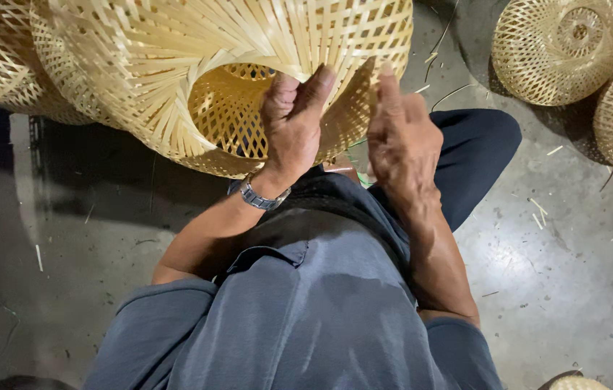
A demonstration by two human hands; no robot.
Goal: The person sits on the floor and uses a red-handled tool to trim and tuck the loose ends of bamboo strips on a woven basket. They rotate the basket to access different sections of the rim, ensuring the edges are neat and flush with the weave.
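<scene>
The left hand (293, 130) closes around the rim of a woven bamboo basket (227, 72), thumb pressed on the strips, seemingly steadying the work. The right hand (402, 137) pinches the same edge just beside it, fingers nearly shut on the weave. The basket rests over the lap, above the concrete floor (566, 274); finished baskets (559, 47) sit well apart.

Blocked upper left: large pale woven bamboo basket (176, 65)
Blocked upper right: two round woven bamboo baskets (559, 47)
Open: grey concrete floor (559, 274), lower right
</scene>
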